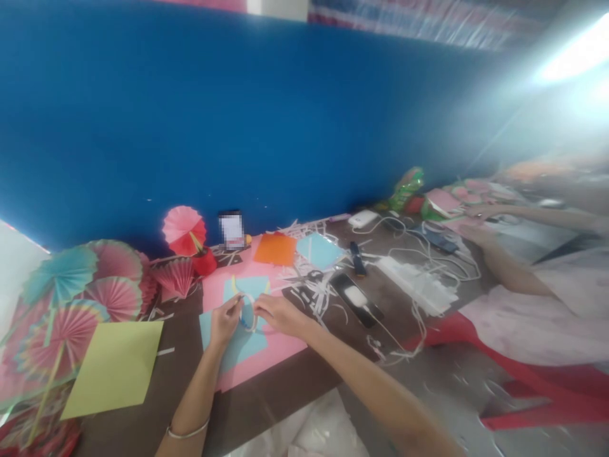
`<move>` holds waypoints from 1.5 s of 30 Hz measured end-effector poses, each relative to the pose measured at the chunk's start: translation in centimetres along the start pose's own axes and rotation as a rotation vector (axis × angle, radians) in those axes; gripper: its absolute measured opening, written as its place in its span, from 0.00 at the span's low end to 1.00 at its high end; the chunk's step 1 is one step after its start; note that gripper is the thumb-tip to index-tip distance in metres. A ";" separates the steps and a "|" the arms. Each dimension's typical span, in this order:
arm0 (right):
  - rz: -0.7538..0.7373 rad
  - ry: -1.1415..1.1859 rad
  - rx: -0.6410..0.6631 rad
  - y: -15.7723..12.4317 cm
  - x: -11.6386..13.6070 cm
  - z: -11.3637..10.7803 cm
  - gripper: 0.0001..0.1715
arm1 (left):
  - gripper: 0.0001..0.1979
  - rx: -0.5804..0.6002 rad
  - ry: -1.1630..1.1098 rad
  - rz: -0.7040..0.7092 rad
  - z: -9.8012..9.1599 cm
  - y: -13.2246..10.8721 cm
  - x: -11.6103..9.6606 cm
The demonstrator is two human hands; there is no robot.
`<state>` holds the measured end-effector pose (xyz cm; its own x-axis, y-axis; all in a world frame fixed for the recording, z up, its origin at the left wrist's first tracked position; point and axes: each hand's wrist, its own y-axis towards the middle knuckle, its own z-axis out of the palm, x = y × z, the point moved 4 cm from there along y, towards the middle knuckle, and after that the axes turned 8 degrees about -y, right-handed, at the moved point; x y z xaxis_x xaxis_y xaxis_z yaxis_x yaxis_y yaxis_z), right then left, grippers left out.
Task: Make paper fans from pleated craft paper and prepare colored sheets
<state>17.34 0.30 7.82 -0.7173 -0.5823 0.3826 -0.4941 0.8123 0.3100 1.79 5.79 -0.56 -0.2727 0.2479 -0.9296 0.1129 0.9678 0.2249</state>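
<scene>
My left hand (pixel 223 325) and my right hand (pixel 281 314) are held close together over sheets of light blue paper (pixel 240 349) and pink paper (pixel 285 348). Between them is a curved, whitish paper strip (pixel 254 322) with some blue on it, bent into a loop. The fingers of each hand are pinched on it, one hand at either side. Blur hides the strip's exact ends. Just beyond the hands lie an orange paper square (pixel 275 249) and a light blue one (pixel 318 250).
Pleated paper fans (pixel 114 298) and a yellow sheet (pixel 114 365) are at the left. Paper scraps (pixel 321 292), a phone (pixel 356 298), a power strip (pixel 419 285) and cables spread rightward. Another person's arm (pixel 518 266) reaches over the table near a red chair (pixel 523 381).
</scene>
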 end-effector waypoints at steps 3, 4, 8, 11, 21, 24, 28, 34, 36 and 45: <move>-0.063 -0.190 0.012 0.2 0.3 -0.2 0.09 | 0.17 0.001 -0.035 -0.003 0.1 0.0 -0.1; -0.089 -0.254 0.003 0.2 0.5 -0.3 0.09 | 0.17 -0.001 -0.056 -0.006 0.1 0.0 -0.1; -0.160 -0.446 -0.073 0.3 1.7 -1.0 0.12 | 0.18 -0.024 -0.150 -0.043 0.2 -0.1 -0.6; -0.174 -0.470 -0.168 0.3 2.8 -1.6 0.12 | 0.20 -0.052 -0.232 -0.107 0.0 -0.1 -1.0; 0.137 0.080 -0.604 -0.8 3.0 -1.6 0.16 | 0.22 -0.078 -0.576 -0.288 0.6 -0.4 -0.8; 0.312 0.254 -0.547 -0.2 2.4 -0.1 0.26 | 0.21 -0.086 -0.566 -0.238 0.5 -0.3 -1.1; 0.400 0.401 -0.463 0.5 2.8 1.8 0.17 | 0.19 -0.106 -0.520 -0.185 0.4 -0.3 -1.5; 0.503 0.517 -0.644 -0.4 2.2 2.4 0.12 | 0.22 -0.071 -0.638 -0.247 0.8 -0.2 -1.5; 0.519 0.505 -0.700 -0.8 1.5 1.6 0.12 | 0.23 -0.033 -0.729 -0.262 0.9 -0.1 -1.4; 0.531 0.386 -0.296 0.0 -1.3 -4.7 0.15 | 0.24 0.039 -0.733 -0.325 0.8 0.7 0.2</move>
<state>20.54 0.92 11.38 -0.5716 -0.1261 0.8108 0.0660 0.9778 0.1986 2.61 6.50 -0.79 0.3981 -0.1506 -0.9049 0.1723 0.9812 -0.0875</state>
